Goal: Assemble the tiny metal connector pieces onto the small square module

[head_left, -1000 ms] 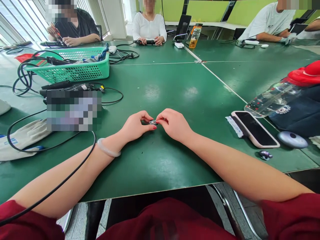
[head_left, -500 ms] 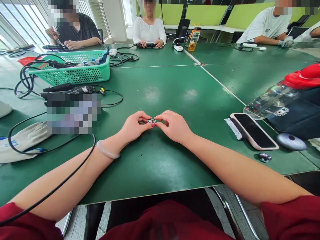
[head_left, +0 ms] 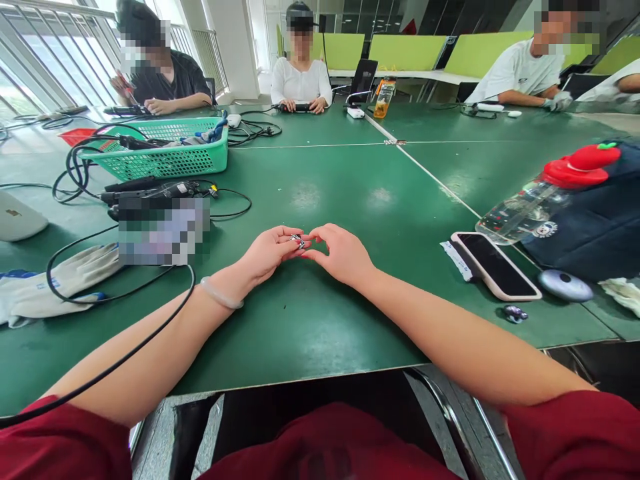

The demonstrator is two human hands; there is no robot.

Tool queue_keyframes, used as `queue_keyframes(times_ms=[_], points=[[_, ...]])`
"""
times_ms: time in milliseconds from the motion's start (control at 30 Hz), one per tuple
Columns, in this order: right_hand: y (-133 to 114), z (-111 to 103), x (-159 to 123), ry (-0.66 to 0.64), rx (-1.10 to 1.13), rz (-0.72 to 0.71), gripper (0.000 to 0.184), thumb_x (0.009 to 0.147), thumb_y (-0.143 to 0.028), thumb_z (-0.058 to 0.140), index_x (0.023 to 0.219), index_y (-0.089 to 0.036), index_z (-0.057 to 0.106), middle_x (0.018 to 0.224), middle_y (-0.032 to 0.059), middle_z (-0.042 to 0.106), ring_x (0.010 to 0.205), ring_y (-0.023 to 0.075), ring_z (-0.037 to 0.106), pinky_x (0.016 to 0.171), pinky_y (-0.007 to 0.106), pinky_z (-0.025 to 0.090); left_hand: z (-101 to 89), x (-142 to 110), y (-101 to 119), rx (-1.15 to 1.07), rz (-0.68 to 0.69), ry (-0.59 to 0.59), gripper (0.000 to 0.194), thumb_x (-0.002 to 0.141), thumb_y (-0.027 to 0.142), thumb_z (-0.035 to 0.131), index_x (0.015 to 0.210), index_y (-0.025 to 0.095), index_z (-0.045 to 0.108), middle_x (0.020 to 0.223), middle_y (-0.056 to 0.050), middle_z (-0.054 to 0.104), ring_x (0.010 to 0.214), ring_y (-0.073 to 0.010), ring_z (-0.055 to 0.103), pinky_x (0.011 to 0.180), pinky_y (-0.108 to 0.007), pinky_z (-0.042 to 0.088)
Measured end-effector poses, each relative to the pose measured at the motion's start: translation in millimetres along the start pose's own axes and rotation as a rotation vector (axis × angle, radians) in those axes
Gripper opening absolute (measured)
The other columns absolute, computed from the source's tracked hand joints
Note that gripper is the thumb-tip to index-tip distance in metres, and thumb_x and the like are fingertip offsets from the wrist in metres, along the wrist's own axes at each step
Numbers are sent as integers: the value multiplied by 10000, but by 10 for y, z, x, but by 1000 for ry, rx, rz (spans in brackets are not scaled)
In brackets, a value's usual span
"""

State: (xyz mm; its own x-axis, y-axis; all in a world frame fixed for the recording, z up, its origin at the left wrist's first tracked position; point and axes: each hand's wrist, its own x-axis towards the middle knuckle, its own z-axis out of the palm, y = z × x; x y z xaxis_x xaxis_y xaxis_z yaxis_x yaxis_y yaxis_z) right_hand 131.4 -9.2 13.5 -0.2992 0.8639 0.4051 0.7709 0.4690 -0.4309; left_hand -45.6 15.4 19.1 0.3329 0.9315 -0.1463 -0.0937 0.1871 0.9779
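Observation:
Between my fingertips, just above the green table point(head_left: 320, 333), is a small shiny black-and-white patterned object point(head_left: 299, 241); its exact kind is too small to make out. My left hand point(head_left: 267, 255) pinches it between thumb and fingers, palm side partly turned up. From the other side my right hand point(head_left: 346, 255) closes on it with a curled index finger and thumb, the index tip at its edge. Part of the object is hidden behind the fingers. A pale bangle point(head_left: 221, 293) circles my left wrist.
At left are a green basket point(head_left: 170, 163) of cables, white gloves point(head_left: 65, 283) and a black cable point(head_left: 145, 337) crossing my left arm. At right lie a phone point(head_left: 495, 265), mouse point(head_left: 565, 285), small dark shiny item point(head_left: 515, 314) and red-capped bottle point(head_left: 525, 203). Other people sit across the table.
The small object has tilted and turned in my fingers. My left hand has rolled palm-up somewhat, and my right thumb has dropped lower. The view has shifted slightly.

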Motion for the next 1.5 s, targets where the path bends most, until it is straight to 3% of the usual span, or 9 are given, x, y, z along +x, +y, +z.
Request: queue_keyframes(times_ms=[133,300,500,667,867,1033,1233,1367,1500], points=[[132,-595,-121,11,-251,32,534,815,-453,645,1273,-208,522,1331,134,507,1165,295,526,953,435,433,-214,78,32,227,104,135,203,762,119,629,957,131,573,1035,-104,697,885,-147,687,903,-339,521],[474,-1358,-816,88,-590,589,728,838,-603,490,1422,-183,376,1239,223,583,1176,435,503,884,592,424,-574,154,102,763,262,376,230,785,160,550,1005,150,615,999,-97,711,923,-185,680,901,-337,502],[956,-1342,-1542,45,-506,993,832,696,-700,558,1419,-337,362,1094,213,668,1126,501,522,833,715,329,-715,138,133,1198,237,526,308,821,183,486,1073,150,661,982,-126,722,947,-254,662,875,-355,479],[665,-1009,-1424,205,-553,497,711,840,-588,460,1446,-240,330,1300,216,546,1211,427,491,912,634,404,-760,132,141,1315,219,546,355,836,200,453,1118,155,665,1033,-155,713,981,-304,650,880,-400,465],[-102,-582,-929,-233,-219,-79,711,823,-521,605,1438,-262,362,1452,110,431,1340,298,376,1087,511,351,-923,113,171,1464,173,554,379,828,210,465,1144,142,663,1059,-175,701,1014,-331,633,897,-419,455],[-246,-437,-432,-509,1,-401,473,870,-397,603,1313,-245,533,1308,93,581,1179,226,539,1001,431,430,-968,98,172,1541,180,542,339,807,209,498,1076,153,697,1140,-160,657,1051,-313,607,905,-390,461],[12,-165,-65,-471,208,-291,241,911,-267,529,1093,-195,669,1012,64,706,900,171,625,823,329,482,-951,99,181,1546,149,531,315,799,228,529,1053,163,705,1074,-147,691,998,-311,627,884,-396,465],[108,-36,-79,-352,405,-60,237,910,-237,489,1029,-192,689,870,29,712,757,123,632,706,254,478,-897,82,191,1511,95,547,345,818,290,530,1090,164,699,1011,-163,714,979,-345,638,867,-432,462],[129,-13,-139,-342,453,-55,243,901,-208,473,983,-189,701,838,23,715,775,119,641,730,246,473,-895,97,192,1428,133,566,370,834,316,501,1093,142,700,1021,-174,710,1000,-359,622,876,-441,446]])
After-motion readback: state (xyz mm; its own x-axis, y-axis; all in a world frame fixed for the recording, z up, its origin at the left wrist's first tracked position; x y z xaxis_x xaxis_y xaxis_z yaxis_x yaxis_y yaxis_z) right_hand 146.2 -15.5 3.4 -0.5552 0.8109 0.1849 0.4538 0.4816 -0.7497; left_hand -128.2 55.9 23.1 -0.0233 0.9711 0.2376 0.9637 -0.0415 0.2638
